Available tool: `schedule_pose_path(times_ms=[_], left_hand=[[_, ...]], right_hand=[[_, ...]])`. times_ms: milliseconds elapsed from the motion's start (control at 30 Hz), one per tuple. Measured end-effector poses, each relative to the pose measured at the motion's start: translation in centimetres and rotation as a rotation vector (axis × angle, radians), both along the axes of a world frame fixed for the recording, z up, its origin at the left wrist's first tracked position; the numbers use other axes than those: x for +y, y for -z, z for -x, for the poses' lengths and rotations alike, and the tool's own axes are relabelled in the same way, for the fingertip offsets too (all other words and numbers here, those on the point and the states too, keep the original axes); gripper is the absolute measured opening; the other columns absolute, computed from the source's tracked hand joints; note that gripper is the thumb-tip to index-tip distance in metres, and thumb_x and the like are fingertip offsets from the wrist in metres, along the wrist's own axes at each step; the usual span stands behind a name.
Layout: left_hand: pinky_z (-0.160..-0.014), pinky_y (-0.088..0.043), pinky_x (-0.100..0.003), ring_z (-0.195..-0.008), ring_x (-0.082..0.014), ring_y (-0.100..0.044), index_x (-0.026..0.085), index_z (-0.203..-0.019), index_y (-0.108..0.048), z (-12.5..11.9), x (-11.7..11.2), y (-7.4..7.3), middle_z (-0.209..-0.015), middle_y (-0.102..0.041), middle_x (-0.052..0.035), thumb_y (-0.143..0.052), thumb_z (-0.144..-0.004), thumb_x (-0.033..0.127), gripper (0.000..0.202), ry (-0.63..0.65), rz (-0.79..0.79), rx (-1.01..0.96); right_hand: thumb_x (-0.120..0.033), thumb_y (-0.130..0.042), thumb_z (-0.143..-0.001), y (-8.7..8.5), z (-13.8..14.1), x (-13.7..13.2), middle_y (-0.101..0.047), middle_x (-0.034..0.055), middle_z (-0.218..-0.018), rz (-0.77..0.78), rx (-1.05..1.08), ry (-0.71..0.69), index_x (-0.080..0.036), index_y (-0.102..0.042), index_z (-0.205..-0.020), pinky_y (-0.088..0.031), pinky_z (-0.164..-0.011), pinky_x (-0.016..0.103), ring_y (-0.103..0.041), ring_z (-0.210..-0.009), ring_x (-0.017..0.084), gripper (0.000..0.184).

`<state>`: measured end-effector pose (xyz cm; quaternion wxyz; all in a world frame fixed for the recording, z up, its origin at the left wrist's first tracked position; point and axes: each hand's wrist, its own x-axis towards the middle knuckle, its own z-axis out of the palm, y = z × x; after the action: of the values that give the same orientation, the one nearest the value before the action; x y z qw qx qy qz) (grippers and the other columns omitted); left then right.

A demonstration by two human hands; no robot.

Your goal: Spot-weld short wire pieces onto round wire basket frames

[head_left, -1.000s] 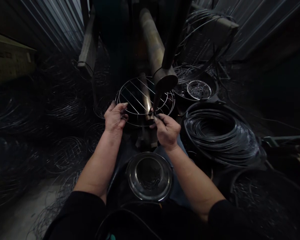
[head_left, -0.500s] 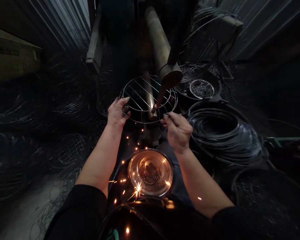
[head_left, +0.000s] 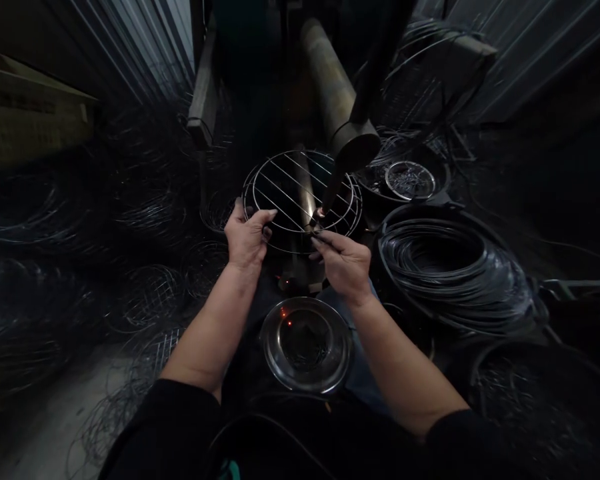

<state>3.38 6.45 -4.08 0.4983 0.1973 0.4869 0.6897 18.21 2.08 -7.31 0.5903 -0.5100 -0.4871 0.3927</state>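
Note:
A round wire rack [head_left: 290, 183] with parallel cross wires sits under the welder's upper electrode arm [head_left: 337, 179], over a lower electrode post [head_left: 306, 223]. My left hand [head_left: 249, 237] grips the rack's near left rim with its fingers curled over the wire. My right hand [head_left: 343, 259] is closed in a pinch on the rack's near rim, right beside the electrode tip. What the pinch holds besides the rim is too small to see. A steel bowl [head_left: 307, 345] with small wire pieces lies between my forearms.
A big coil of dark wire [head_left: 455, 267] lies on the right. A second steel bowl of wire pieces [head_left: 410, 180] sits behind it. Finished wire racks [head_left: 145, 293] are heaped on the left. Corrugated metal walls close in both sides.
Sparks flew over the near bowl half a second ago and have died out. My right hand pulled back from the rack, then returned to its near rim. The rack turned a little.

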Motion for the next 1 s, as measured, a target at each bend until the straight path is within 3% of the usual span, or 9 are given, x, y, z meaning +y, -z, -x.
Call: schedule_pose_path(times_ms=[233,533,633,767,933,1000], left_hand=[[-0.044,-0.035,-0.016,-0.055,-0.005,-0.052,0.021,-0.1,-0.058,-1.4,0.2,0.3,-0.078,-0.05,0.0047,-0.075,-0.05,0.007,0.055,-0.004,0.013,-0.028],[-0.043,-0.035,-0.017,-0.055,-0.0051,-0.052,0.02,-0.104,-0.06,-1.6,0.1,0.2,-0.077,-0.05,0.0052,-0.077,-0.05,0.009,0.058,-0.02,-0.005,0.003],[-0.043,-0.036,-0.017,-0.055,-0.0055,-0.053,0.02,-0.113,-0.06,-1.7,0.2,0.2,-0.078,-0.051,0.0048,-0.077,-0.051,0.008,0.066,-0.029,-0.012,0.02],[-0.042,-0.035,-0.018,-0.054,-0.0053,-0.053,0.019,-0.122,-0.058,-1.8,0.1,0.0,-0.081,-0.052,0.0038,-0.076,-0.051,0.005,0.074,-0.054,-0.012,0.034],[-0.042,-0.033,-0.015,-0.053,-0.0031,-0.05,0.02,-0.105,-0.062,-1.5,0.0,0.0,-0.076,-0.05,0.0056,-0.076,-0.051,0.009,0.057,-0.039,-0.023,0.032],[-0.042,-0.033,-0.015,-0.053,-0.0035,-0.05,0.019,-0.099,-0.062,-1.3,0.0,0.1,-0.074,-0.049,0.0056,-0.077,-0.051,0.01,0.051,-0.026,-0.024,0.023]], right_hand=[[-0.027,-0.072,-0.071,-0.3,-1.5,0.3,-0.07,0.0011,-0.072,-0.029,-0.059,-0.066,-0.02,-0.075,-0.077,-0.056,-0.057,0.029,-0.064,-0.055,0.015,0.01],[-0.028,-0.068,-0.07,-1.2,-2.4,1.2,-0.067,0.0009,-0.065,0.111,-0.096,-0.205,-0.016,-0.074,-0.076,-0.051,-0.048,0.024,-0.062,-0.05,0.014,0.015],[-0.026,-0.063,-0.075,-1.1,-2.7,1.1,-0.069,0.0017,-0.07,0.051,-0.191,-0.195,-0.018,-0.075,-0.081,-0.053,-0.053,0.026,-0.062,-0.052,0.014,0.016],[-0.022,-0.067,-0.072,-1.0,-2.7,1.1,-0.071,0.0021,-0.076,-0.059,-0.359,-0.303,-0.022,-0.076,-0.079,-0.054,-0.065,0.028,-0.066,-0.069,0.017,0.011],[-0.029,-0.063,-0.077,-0.9,-1.3,0.3,-0.07,0.0028,-0.073,0.042,-0.18,-0.114,-0.018,-0.074,-0.087,-0.051,-0.051,0.025,-0.06,-0.05,0.012,0.019],[-0.031,-0.063,-0.077,-0.9,-1.0,0.1,-0.067,0.0015,-0.065,0.09,-0.076,-0.098,-0.016,-0.074,-0.089,-0.048,-0.046,0.023,-0.06,-0.048,0.012,0.022]])
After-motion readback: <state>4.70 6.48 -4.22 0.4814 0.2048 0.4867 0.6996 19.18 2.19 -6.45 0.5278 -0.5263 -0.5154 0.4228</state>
